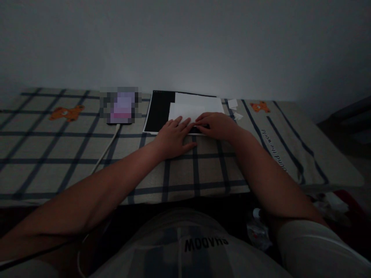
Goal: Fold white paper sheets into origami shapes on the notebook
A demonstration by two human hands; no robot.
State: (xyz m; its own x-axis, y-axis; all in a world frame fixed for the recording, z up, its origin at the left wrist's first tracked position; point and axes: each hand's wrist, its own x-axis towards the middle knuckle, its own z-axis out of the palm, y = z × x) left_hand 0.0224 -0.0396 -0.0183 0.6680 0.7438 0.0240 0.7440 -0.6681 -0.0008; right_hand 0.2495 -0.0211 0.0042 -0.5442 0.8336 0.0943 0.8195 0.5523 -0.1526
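Observation:
On the checked tablecloth lies a flat black rectangular sheet with a thin white edge (159, 112). Bright white paper (199, 101) covers much of its right and middle part. A smaller white piece of paper (182, 110) overlaps it near my hands. My left hand (174, 137) rests flat with spread fingers, its fingertips on the lower edge of the paper and its thumb on the cloth. Just to its right, my right hand (217, 124) is closed in a pinch at the sheet's lower edge. What its fingertips hold, if anything, is too small to make out.
Small white paper scraps (232, 103) lie right of the sheet. At left is a blurred-out phone (123, 108) with a white cable (106, 150) running toward me. A wall stands behind the table. Below the front edge is a plastic bottle (257, 227).

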